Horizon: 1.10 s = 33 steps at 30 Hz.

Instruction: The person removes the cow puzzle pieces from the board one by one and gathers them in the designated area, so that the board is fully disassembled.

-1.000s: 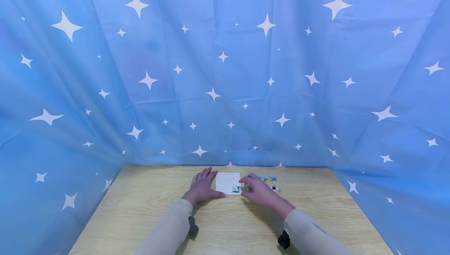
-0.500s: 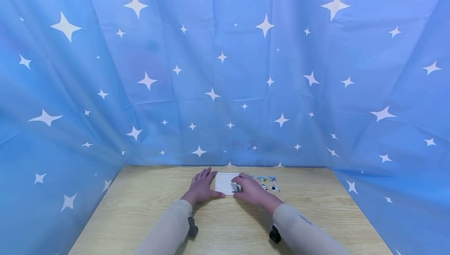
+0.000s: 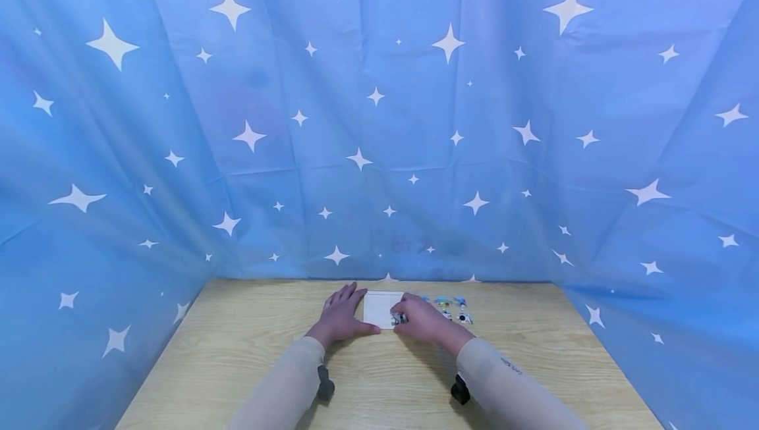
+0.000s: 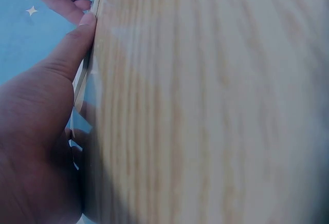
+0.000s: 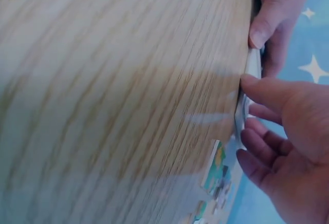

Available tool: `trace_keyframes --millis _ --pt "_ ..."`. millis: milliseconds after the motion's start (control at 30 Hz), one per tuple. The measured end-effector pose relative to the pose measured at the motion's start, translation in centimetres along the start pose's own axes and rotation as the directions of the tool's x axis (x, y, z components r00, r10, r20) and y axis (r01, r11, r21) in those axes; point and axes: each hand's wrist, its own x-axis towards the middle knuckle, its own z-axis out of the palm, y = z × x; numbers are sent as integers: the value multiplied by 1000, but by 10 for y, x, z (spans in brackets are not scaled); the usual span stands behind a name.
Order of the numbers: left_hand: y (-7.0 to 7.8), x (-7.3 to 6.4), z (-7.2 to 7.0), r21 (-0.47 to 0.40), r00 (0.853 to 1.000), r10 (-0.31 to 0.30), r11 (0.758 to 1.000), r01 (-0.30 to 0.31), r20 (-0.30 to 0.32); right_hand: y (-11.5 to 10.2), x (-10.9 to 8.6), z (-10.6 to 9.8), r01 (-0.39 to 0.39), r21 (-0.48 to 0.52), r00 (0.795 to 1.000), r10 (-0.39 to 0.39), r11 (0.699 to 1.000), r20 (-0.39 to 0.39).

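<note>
A small white square puzzle tray (image 3: 377, 309) lies flat on the table, with printed jigsaw pieces (image 3: 398, 319) in its near right corner. My left hand (image 3: 341, 316) spreads along the tray's left side, its thumb at the near edge and its fingers reaching the far left corner. Over the right side, my right hand (image 3: 425, 320) has its thumb at the near edge and its forefinger by the printed pieces, partly covering them. In the right wrist view, the right thumb (image 5: 267, 91) meets the tray's edge while the other fingers bend loosely.
Several loose jigsaw pieces (image 3: 464, 318) lie on the wooden table (image 3: 261, 364) just right of the right hand, some partly hidden by it. A blue curtain (image 3: 379, 127) with white stars hangs behind the table and along both sides.
My right hand has moved left from the tray's right edge onto its near right corner, uncovering more loose pieces. During the last half second it barely shifts. My left hand stays put.
</note>
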Motion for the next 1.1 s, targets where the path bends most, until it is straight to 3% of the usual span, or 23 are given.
trace_keyframes --millis 333,633,900,1100 --pt "-9 6 6 -9 1000 -8 1000 8 10 1 0 2 -15 41 1000 16 999 -10" --pt "-4 4 2 16 999 -25 1000 24 29 0 0 2 -35 112 998 39 993 -39" --pt "-6 4 4 2 1000 -18 1000 18 9 3 1 1 -40 115 999 44 993 -31" --pt "3 -1 -3 8 1000 -10 1000 10 6 8 3 -2 -38 152 999 41 988 -18"
